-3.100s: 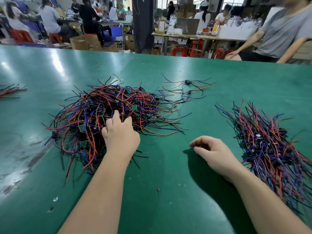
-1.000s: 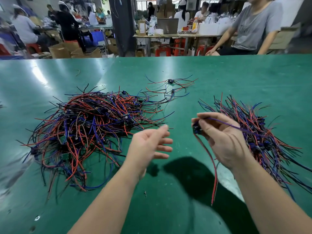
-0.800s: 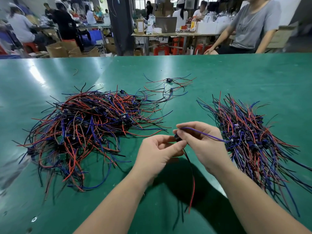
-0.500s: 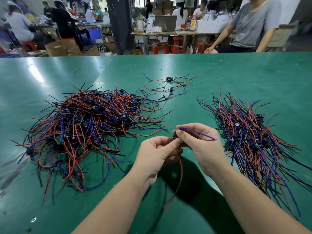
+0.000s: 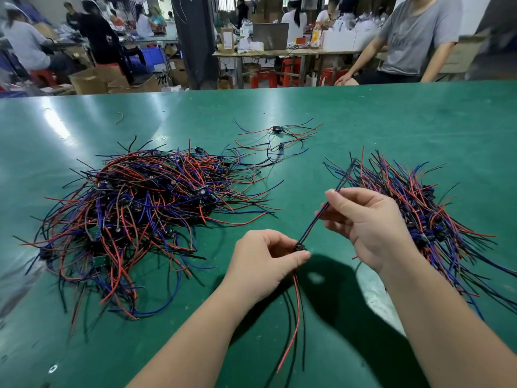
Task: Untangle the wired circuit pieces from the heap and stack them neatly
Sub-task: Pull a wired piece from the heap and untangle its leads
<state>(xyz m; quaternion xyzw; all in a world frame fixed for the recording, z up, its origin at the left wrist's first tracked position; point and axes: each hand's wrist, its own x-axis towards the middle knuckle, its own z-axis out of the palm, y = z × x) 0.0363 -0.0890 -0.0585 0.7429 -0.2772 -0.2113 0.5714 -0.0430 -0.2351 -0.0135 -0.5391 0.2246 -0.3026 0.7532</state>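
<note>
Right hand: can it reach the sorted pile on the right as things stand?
Probably yes. The pile lies just beyond the right hand with nothing between them, though that hand pinches the wires of a piece that the left hand also holds.

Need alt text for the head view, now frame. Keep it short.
One wired circuit piece is held above a green table: the left hand pinches its small board, the right hand grips its upper wires, red and black wires dangling below. A tangled heap lies to the left, an aligned stack to the right.
</note>
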